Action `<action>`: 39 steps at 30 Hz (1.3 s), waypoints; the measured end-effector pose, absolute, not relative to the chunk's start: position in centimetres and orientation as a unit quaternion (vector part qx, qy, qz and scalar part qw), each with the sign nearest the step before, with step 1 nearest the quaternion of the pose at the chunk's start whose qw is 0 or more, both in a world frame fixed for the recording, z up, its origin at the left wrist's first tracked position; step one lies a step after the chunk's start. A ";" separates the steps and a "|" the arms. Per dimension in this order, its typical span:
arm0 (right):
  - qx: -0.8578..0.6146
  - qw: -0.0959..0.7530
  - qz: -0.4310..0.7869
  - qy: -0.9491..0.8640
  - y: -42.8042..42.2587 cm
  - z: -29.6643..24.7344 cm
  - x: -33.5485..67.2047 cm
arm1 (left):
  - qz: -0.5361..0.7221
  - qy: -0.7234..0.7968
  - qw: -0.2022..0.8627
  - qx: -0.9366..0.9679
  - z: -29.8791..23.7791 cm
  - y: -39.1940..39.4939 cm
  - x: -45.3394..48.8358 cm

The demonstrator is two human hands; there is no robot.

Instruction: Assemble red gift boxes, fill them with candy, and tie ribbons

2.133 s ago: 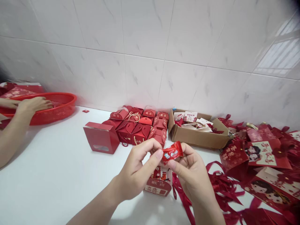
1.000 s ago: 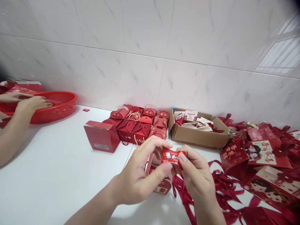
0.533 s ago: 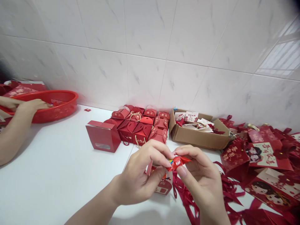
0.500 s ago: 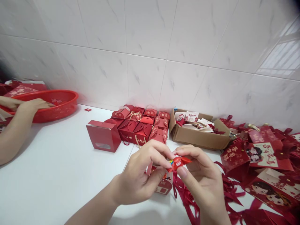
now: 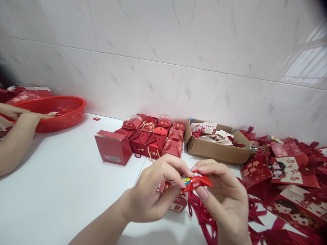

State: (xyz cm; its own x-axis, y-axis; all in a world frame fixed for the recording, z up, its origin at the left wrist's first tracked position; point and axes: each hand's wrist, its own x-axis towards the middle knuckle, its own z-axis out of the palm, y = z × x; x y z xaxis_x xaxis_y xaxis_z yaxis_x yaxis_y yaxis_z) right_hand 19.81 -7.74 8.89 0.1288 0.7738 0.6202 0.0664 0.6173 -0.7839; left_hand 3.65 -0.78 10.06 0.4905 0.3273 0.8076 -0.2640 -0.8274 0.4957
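My left hand (image 5: 155,194) and my right hand (image 5: 224,200) both pinch a small red wrapped candy (image 5: 196,179) between thumb and fingers, just above the white table. Directly under the candy stands a small red gift box (image 5: 176,202), partly hidden by my left hand; its top looks open. Dark red ribbons (image 5: 204,214) lie under my right hand.
A cluster of closed red gift boxes (image 5: 153,136) and a larger red box (image 5: 112,148) sit by the tiled wall. A cardboard box of cards (image 5: 217,149) is to their right. Red printed bags (image 5: 286,173) pile at far right. Another person's hands (image 5: 22,117) rest at a red basket (image 5: 58,110), far left.
I have turned the candy in my fingers and brought it lower, close over the small gift box. The other person's hand has slid back a little from the basket.
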 end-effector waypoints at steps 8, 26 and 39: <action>-0.359 0.668 0.260 -0.598 -7.9 9.2 19.8 | 0.510 0.028 0.294 0.808 10.3 -0.8 3.7; -0.331 0.672 0.282 -0.600 -7.8 9.1 19.6 | 0.523 0.021 0.277 0.806 10.6 -0.9 3.6; -0.305 0.675 0.221 -0.635 -7.5 8.1 20.1 | 0.557 0.031 0.235 0.796 10.3 -0.6 3.4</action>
State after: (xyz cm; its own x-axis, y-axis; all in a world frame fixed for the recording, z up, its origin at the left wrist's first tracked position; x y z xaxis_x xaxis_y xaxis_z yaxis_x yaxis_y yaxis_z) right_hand 20.12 -7.46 8.05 0.0970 0.6855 0.7216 0.0895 0.7161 -0.6922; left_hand 3.41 -0.64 10.28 0.3785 0.3102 0.8721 -0.2123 -0.8880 0.4080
